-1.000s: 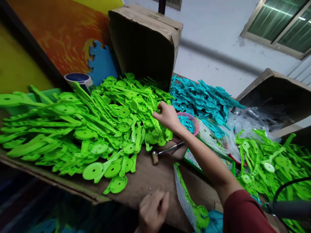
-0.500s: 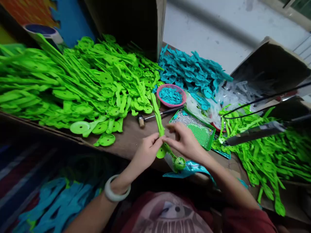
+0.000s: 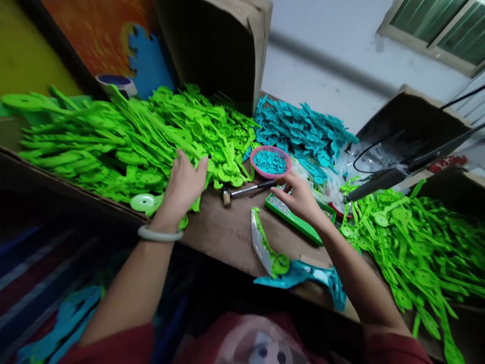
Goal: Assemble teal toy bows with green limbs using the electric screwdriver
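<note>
My left hand (image 3: 185, 184) is at the front of the left pile of bright green plastic parts (image 3: 151, 136), thumb and fingers apart, with nothing visibly held. My right hand (image 3: 299, 198) hovers over the green tray (image 3: 299, 222), near the hammer handle; its curved fingers are apart and no object shows in them. A small hammer (image 3: 242, 191) lies on the bench between my hands. In front of the tray, a green part with a clear blade-like piece (image 3: 261, 245) lies with its round end against a teal plastic part (image 3: 303, 273).
A pink bowl (image 3: 271, 162) of small teal pieces stands behind the hammer, before a heap of teal parts (image 3: 303, 126). More green parts (image 3: 409, 242) are piled at right. A dark rod-like tool (image 3: 375, 183) hangs above them. Cardboard (image 3: 261, 55) stands behind.
Both hands have parted from the long green part they held together. My left hand has moved left to the green pile; my right hand has moved right and up, over the tray.
</note>
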Available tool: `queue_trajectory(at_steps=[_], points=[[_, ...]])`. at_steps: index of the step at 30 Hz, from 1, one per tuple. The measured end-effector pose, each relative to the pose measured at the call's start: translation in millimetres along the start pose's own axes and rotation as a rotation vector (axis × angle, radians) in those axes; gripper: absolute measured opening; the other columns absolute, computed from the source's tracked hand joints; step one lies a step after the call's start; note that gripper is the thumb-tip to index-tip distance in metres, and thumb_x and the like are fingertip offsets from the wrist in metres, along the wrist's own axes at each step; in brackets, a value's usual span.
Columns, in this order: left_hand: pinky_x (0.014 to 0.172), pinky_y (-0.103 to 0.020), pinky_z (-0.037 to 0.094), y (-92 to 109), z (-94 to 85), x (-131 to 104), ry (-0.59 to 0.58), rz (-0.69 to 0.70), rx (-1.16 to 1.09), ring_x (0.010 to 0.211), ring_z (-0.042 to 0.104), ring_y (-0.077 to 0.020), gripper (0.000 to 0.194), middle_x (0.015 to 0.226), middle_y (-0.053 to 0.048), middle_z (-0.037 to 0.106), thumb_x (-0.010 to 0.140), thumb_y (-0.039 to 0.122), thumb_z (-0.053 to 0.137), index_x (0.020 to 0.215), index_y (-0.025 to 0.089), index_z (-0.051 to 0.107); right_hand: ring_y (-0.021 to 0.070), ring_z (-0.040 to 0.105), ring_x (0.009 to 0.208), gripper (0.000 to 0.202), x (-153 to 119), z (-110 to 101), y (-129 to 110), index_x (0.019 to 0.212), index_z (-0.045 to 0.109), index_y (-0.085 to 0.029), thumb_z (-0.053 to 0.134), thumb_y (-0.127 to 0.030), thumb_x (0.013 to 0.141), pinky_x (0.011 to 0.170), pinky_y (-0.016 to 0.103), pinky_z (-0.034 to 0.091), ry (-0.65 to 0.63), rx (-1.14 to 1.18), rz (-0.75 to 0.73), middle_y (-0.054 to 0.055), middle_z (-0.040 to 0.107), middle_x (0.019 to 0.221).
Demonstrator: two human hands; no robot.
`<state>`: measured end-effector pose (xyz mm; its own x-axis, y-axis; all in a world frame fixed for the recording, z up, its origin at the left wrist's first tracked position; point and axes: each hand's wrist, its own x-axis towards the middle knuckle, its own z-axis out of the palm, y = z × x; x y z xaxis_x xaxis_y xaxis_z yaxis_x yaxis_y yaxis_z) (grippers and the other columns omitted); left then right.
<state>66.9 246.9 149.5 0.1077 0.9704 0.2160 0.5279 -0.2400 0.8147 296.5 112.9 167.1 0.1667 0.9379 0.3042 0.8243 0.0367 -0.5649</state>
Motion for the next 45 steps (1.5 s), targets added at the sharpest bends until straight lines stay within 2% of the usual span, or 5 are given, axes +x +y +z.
queue_trajectory(at_steps=[9, 17, 26, 32, 45], points=[[0.096, -0.039, 0.055, -81, 54.6, -139, 0.146, 0.624, 0.192, 0.121, 0.063, -0.0286, 0.037, 0.136, -0.019, 0.059, 0.099, 0.023, 0.054, 0.134, 0.013, 0.053, 0.0201, 0.066, 0.100, 0.015, 227, 85, 29, 0.100, 0.069, -0.013, 0.062, -0.025, 0.095, 0.092, 0.038, 0.053, -0.084, -0.226, 0.271, 0.007, 0.070, 0.104], [0.089, -0.030, 0.056, -101, 57.0, -139, 0.172, 0.649, 0.164, 0.105, 0.069, -0.0208, 0.023, 0.115, -0.013, 0.071, 0.097, 0.016, 0.050, 0.116, 0.014, 0.064, 0.0159, 0.065, 0.085, 0.024, 278, 145, 25, 0.104, 0.065, -0.013, 0.064, -0.035, 0.095, 0.076, 0.033, 0.057, -0.109, -0.224, 0.389, 0.005, 0.067, 0.099], [0.078, -0.035, 0.060, -83, 48.2, -131, -0.019, 0.251, -0.316, 0.095, 0.071, -0.0229, 0.024, 0.114, -0.009, 0.072, 0.098, 0.034, 0.053, 0.116, 0.025, 0.066, 0.0249, 0.054, 0.099, 0.018, 161, 41, -16, 0.096, 0.062, -0.019, 0.044, -0.017, 0.093, 0.085, 0.038, 0.045, 0.346, -0.409, -0.263, 0.011, 0.063, 0.100], [0.047, -0.020, 0.041, -38, 9.9, -95, -0.372, -0.334, -1.074, 0.052, 0.049, -0.0086, 0.043, 0.092, -0.005, 0.071, 0.092, 0.059, 0.053, 0.112, 0.022, 0.062, 0.0166, 0.059, 0.086, 0.019, -12, 48, -46, 0.092, 0.065, -0.030, 0.052, -0.017, 0.096, 0.059, 0.029, 0.047, -0.121, -0.445, -1.183, 0.000, 0.069, 0.092], [0.041, -0.019, 0.041, 42, 46.7, -130, -0.489, 0.016, -0.572, 0.041, 0.050, -0.0089, 0.026, 0.068, 0.002, 0.063, 0.087, 0.027, 0.053, 0.110, 0.015, 0.059, 0.0247, 0.059, 0.107, 0.062, -128, 4, -28, 0.144, 0.044, -0.020, 0.067, -0.040, 0.091, 0.091, 0.041, 0.057, -0.212, -0.107, -0.166, 0.013, 0.054, 0.119]])
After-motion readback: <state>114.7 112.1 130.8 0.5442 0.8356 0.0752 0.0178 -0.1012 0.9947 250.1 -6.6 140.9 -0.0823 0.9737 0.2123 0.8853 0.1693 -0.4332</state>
